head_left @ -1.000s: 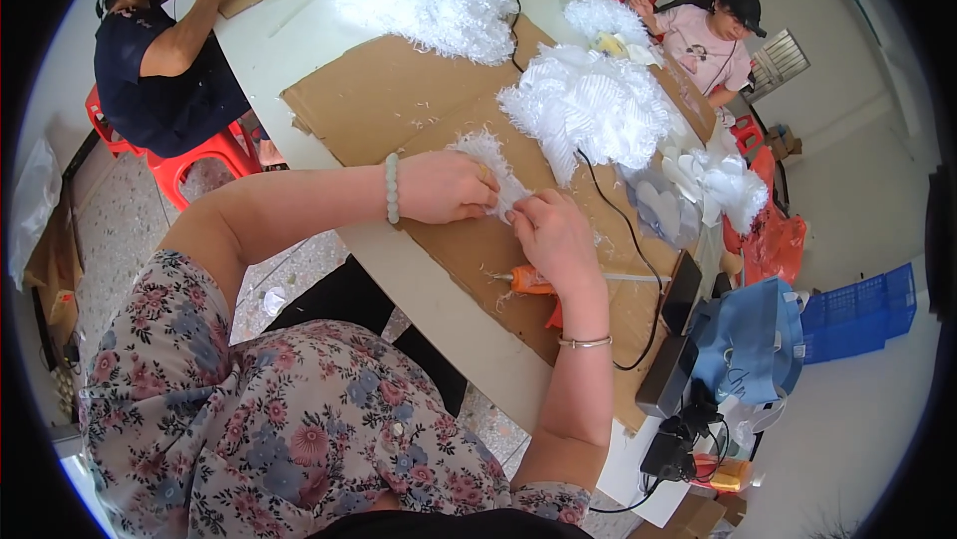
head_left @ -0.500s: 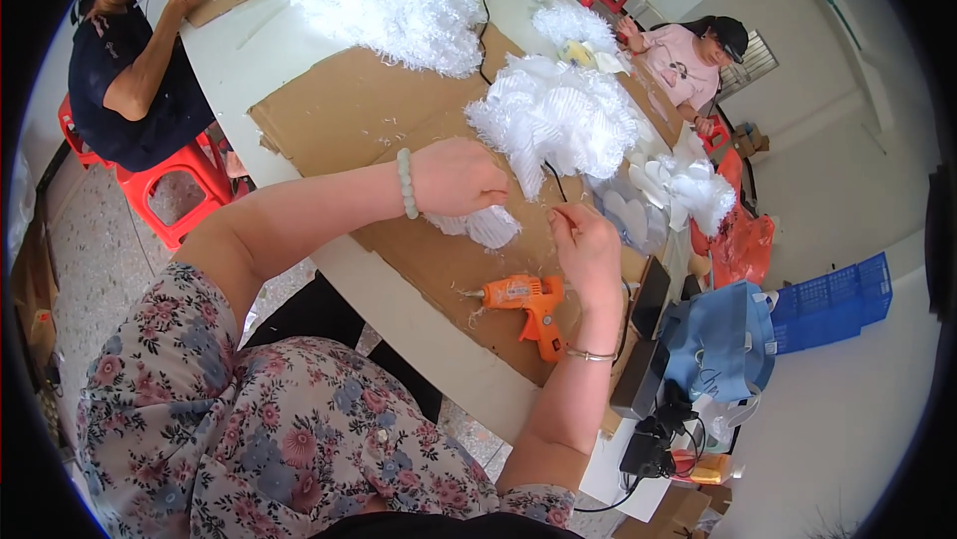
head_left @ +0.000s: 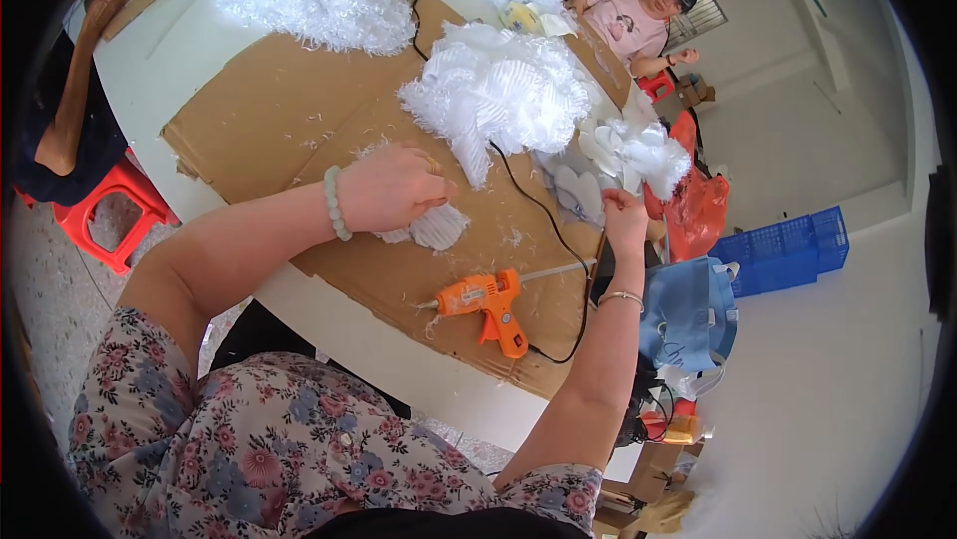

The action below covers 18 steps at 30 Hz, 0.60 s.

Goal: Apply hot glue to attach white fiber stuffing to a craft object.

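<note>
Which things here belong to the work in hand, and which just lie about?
Likely belonging:
- white piece under the left hand
- white pieces near the right hand
- orange glue gun
- cardboard

Likely just lying about:
- blue bag
- blue crates
- red plastic bag

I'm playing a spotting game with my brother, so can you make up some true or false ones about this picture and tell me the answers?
1. The orange glue gun lies on brown cardboard. True.
2. The left hand is holding the glue gun. False: it is at a white ruffled piece.
3. The right hand is near the pale petal-shaped pieces. True.
4. The blue bag is left of the glue gun. False: it is to the right.
5. The bead bracelet is on the left wrist. True.
</note>
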Available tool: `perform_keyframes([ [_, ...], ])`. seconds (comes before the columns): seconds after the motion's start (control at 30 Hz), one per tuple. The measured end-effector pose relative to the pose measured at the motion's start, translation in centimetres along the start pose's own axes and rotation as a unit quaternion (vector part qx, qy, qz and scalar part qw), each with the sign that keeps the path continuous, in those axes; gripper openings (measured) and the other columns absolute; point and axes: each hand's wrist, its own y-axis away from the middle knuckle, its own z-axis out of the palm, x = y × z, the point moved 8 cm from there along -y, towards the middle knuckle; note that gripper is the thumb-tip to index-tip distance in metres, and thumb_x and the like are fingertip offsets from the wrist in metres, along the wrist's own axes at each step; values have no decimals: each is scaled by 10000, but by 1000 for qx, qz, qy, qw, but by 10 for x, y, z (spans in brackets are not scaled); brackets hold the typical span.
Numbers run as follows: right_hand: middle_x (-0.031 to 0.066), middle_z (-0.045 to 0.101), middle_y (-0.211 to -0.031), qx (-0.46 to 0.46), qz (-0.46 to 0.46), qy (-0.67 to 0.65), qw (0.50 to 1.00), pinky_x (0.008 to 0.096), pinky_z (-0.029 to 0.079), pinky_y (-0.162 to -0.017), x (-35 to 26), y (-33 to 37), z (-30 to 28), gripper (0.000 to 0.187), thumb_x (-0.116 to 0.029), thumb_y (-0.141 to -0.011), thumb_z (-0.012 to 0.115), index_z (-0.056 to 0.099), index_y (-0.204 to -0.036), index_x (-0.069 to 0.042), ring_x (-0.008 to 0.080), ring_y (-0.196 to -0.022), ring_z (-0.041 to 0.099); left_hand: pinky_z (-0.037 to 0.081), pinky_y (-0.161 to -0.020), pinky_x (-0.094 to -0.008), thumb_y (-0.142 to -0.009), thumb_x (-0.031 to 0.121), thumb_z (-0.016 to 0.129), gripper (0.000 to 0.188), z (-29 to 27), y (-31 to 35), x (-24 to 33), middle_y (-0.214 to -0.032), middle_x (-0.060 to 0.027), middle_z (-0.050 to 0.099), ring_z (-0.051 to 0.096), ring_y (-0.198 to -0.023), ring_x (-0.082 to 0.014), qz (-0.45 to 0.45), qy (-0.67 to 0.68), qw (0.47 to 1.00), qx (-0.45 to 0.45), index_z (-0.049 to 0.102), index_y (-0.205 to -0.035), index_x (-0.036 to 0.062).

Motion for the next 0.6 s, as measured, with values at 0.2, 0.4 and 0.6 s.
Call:
perform_keyframes([
  [0.2,202,642,-1102,47,24,199,979,334,486,-863,2,-21,27,560,-294,-742,718,587,-1187,21,283,-1003,633,490,-792,-398,-771,21,635,166,-38,0,2,-709,-86,602,598,-708,-283,29,41,982,182,654,-933,52],
  [0.4,219,624,-1110,-145,193,51,969,340,474,-865,32,-38,45,820,-426,-641,803,532,-1209,100,268,-1017,612,505,-778,-395,-764,11,632,159,-45,5,-4,-725,-94,618,612,-713,-274,18,12,976,218,652,-920,37],
  [0.6,199,674,-951,-37,150,36,987,353,503,-783,92,-46,25,660,-429,-601,799,646,-1038,41,271,-873,652,500,-765,-404,-775,54,638,136,-47,0,7,-728,-89,614,607,-730,-285,53,8,972,229,653,-911,57],
])
